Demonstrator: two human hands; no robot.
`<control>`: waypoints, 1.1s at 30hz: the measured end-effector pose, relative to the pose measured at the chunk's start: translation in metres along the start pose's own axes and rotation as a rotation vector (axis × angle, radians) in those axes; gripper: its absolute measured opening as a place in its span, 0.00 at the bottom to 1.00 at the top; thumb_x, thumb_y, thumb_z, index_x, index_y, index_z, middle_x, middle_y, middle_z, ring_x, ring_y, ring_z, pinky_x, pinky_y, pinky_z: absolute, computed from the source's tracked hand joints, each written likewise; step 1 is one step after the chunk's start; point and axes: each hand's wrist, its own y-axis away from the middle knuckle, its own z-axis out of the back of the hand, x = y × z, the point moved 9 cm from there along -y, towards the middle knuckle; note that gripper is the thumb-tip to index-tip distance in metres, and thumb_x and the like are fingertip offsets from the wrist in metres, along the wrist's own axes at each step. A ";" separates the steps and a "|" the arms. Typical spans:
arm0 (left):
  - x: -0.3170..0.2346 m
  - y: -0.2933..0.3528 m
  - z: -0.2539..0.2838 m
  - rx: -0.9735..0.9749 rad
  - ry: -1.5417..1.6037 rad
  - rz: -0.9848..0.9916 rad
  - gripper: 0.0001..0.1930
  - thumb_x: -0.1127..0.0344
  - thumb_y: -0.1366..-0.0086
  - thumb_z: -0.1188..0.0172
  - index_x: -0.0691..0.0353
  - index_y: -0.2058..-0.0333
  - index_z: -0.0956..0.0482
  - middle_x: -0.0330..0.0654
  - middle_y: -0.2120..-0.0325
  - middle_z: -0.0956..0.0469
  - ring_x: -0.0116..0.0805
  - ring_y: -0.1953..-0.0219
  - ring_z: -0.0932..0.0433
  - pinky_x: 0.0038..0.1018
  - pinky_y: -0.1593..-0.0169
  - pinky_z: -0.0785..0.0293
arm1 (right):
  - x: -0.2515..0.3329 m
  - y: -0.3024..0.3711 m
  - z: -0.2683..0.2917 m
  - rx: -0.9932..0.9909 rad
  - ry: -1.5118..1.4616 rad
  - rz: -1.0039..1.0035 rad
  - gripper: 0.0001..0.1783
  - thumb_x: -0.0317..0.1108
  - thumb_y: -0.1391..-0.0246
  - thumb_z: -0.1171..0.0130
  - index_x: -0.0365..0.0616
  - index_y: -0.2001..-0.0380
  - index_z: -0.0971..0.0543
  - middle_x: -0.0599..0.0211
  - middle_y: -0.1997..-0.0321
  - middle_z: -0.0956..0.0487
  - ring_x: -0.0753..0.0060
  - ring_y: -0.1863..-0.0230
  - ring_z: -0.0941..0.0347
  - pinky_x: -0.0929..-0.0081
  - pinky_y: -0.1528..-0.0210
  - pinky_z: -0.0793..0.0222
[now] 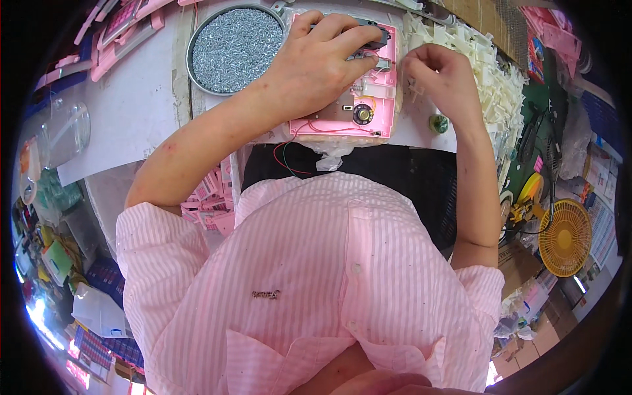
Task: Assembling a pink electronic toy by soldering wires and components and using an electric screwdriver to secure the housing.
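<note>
Your left hand (pixel 322 66), fingers spread, grip unclear, is nearer: the pink, rectangular plastic casing (pixel 388 105) lies directly beneath it, long axis apparently running away from you, just left of your curled right hand (pixel 442 79), contents hidden.

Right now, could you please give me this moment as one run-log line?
left hand: over pink casing; right hand: beside casing, fingers curled, grip unclear; left side: round tray, small metal parts; right side: white plastic parts
</note>
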 end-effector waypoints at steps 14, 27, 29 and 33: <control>0.012 -0.007 0.017 0.081 0.049 0.020 0.05 0.62 0.45 0.36 0.53 0.70 0.15 0.42 0.53 0.24 0.40 0.52 0.28 0.43 0.46 0.40 | 0.067 -0.001 -0.022 0.014 0.752 0.216 0.12 0.39 0.55 0.34 0.40 0.72 0.18 0.57 0.75 0.19 0.58 0.73 0.22 0.65 0.67 0.26; -0.016 0.008 0.004 0.303 0.004 -0.171 0.29 0.47 0.45 0.39 0.53 0.47 0.21 0.34 0.38 0.32 0.36 0.41 0.33 0.47 0.35 0.46 | 0.022 0.035 0.011 -0.225 0.175 0.130 0.10 0.36 0.46 0.38 0.41 0.66 0.16 0.60 0.72 0.18 0.64 0.73 0.23 0.70 0.69 0.28; -0.020 0.010 -0.002 0.349 0.000 -0.245 0.33 0.41 0.45 0.42 0.59 0.48 0.21 0.35 0.37 0.33 0.35 0.38 0.35 0.51 0.31 0.52 | 0.023 0.034 0.006 -0.218 0.143 0.111 0.11 0.37 0.46 0.38 0.41 0.66 0.16 0.60 0.72 0.18 0.63 0.73 0.22 0.70 0.69 0.28; -0.020 0.005 -0.007 0.458 0.001 -0.334 0.37 0.37 0.47 0.42 0.61 0.48 0.21 0.35 0.35 0.35 0.35 0.33 0.39 0.56 0.29 0.60 | 0.012 0.019 -0.002 -0.150 0.019 0.071 0.09 0.32 0.42 0.37 0.37 0.64 0.16 0.68 0.73 0.17 0.82 0.73 0.26 0.80 0.69 0.30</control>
